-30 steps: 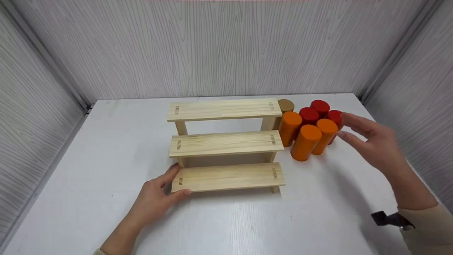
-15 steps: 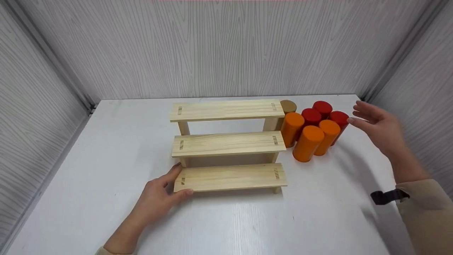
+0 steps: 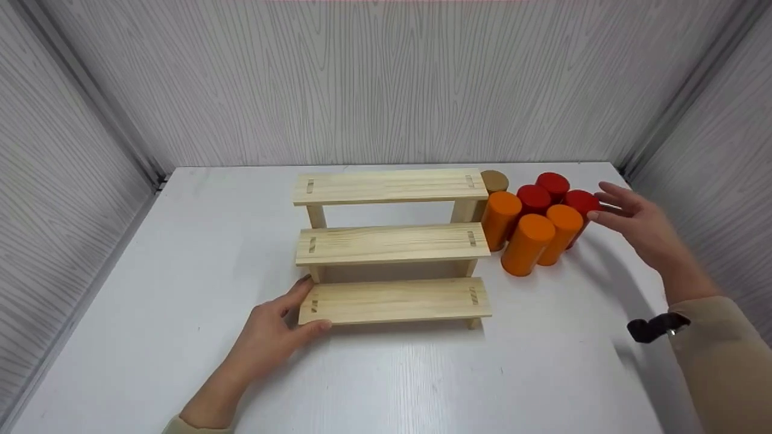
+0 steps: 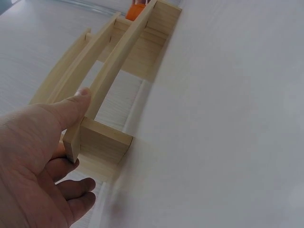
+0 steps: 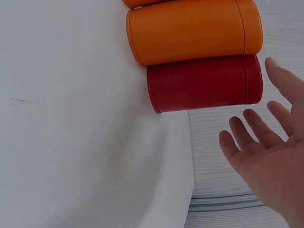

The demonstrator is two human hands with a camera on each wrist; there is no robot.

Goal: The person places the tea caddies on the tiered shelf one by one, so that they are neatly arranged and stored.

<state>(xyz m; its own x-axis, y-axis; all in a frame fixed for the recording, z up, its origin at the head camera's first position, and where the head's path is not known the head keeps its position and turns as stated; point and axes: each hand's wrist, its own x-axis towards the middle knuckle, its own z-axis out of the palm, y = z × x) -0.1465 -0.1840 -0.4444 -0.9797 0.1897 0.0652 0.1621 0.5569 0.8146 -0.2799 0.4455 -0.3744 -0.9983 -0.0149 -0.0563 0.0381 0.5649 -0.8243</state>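
Note:
A light wooden three-step shelf (image 3: 395,242) stands mid-table. My left hand (image 3: 271,328) grips the left end of its lowest board, thumb on the front edge; the left wrist view shows the thumb (image 4: 76,107) above and fingers curled below the board. My right hand (image 3: 642,226) is beside the rightmost red cylinder (image 3: 582,202), fingers spread and nothing held. In the right wrist view the thumb lies close to the top of that red cylinder (image 5: 202,84), with the other fingers apart from it.
Several orange cylinders (image 3: 528,244) and red ones stand upright in a cluster right of the shelf. A tan cylinder (image 3: 496,182) is partly hidden behind the shelf's top right end. Grey wood-grain walls (image 3: 386,84) enclose the white table (image 3: 422,386).
My right hand moved right and away from the cylinders, then came back left toward the rightmost red one. My left hand keeps its hold on the shelf; the view shifted slightly.

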